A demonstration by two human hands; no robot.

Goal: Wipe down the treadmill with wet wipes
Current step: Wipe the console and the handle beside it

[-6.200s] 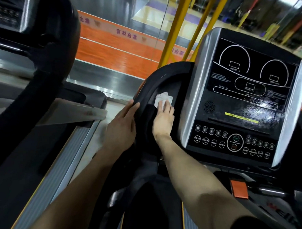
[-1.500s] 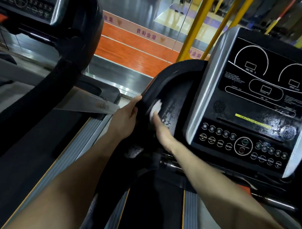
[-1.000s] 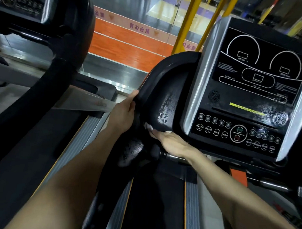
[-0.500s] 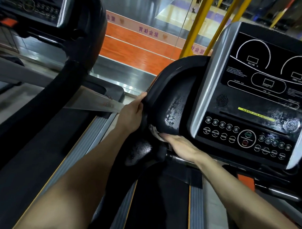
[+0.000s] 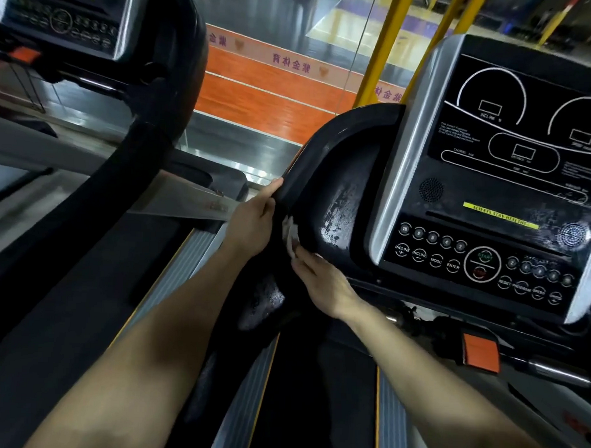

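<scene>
— Where is the wet wipe [image 5: 292, 238]?
— On the lower left rim of the black treadmill side tray [image 5: 336, 178], pressed under the flat fingers of the right grip [image 5: 322, 278].
— And the left grip [image 5: 254, 222]?
— Curled round that tray's outer edge, just beside the wipe.

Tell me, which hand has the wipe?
The right hand: it presses the wet wipe against the black side panel, low down. The left hand only grips that panel's outer edge.
</scene>
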